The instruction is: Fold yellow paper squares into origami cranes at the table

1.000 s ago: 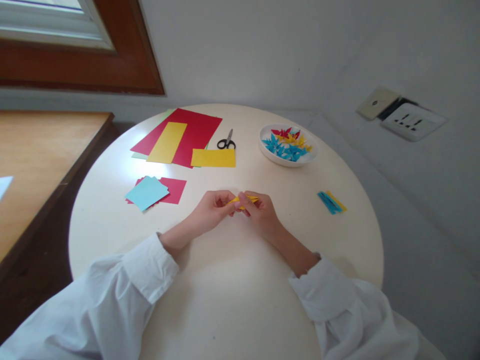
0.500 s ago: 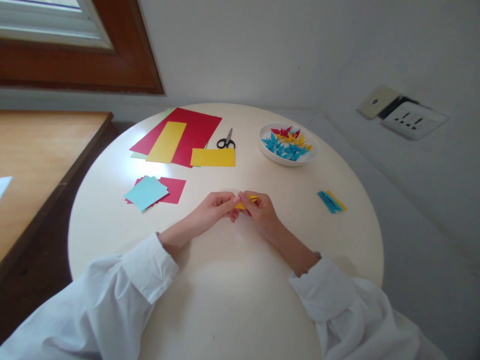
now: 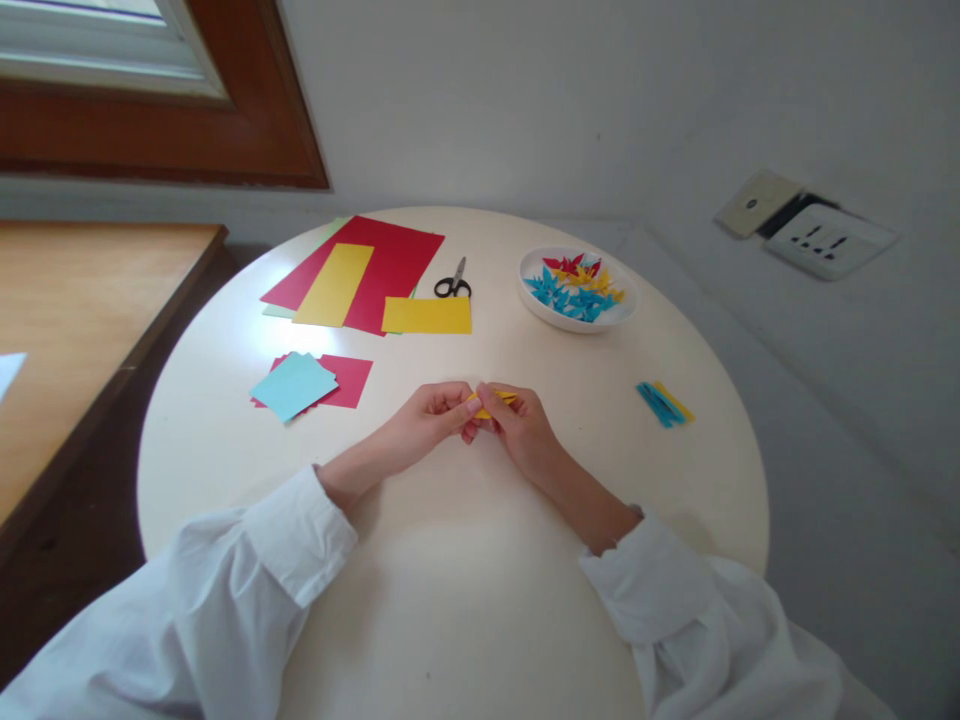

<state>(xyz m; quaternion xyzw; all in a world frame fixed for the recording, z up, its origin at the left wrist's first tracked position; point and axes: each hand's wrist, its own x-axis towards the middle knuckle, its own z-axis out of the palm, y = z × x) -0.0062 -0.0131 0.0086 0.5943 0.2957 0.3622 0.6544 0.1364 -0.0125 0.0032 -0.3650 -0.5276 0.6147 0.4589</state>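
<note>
Between my two hands is a small piece of folded yellow paper [image 3: 507,397], held just over the middle of the table. My left hand [image 3: 444,408] pinches its left end between thumb and fingers. From the other side, my right hand [image 3: 517,418] grips it, with the thumb lying on top. The fingers cover most of the paper, so its full shape is hidden.
On the round white table [image 3: 465,560], a white dish [image 3: 577,325] holds red, yellow and blue folded-paper pieces. Folded strips [image 3: 661,404] lie right. Black-handled scissors [image 3: 453,286], yellow sheets [image 3: 427,316], a large red sheet [image 3: 397,255] and light-blue squares [image 3: 294,386] lie around.
My hands stay nearly in place on the folded yellow paper. The fingers and thumbs have shifted very slightly, and a little less yellow shows between them.
</note>
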